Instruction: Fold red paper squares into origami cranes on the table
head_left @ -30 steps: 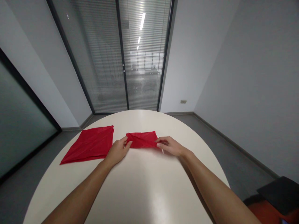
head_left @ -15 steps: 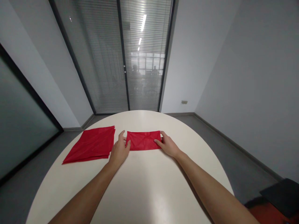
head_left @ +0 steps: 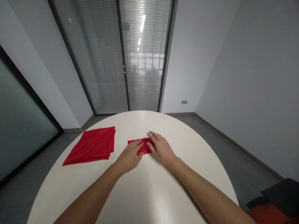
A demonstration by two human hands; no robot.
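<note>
Small folded red cloth, mid white round tabletop, is narrower than half a second ago, so another fold is in; left hand and right hand lie open, flat on it, pressing.

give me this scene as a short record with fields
setting: round white table, glass doors with blinds behind
left hand: flat, fingers on small cloth
right hand: flat, pressing on small cloth
small cloth: red, folded, partly covered by both hands
stack: red cloths, flat, left of the hands, untouched
</note>
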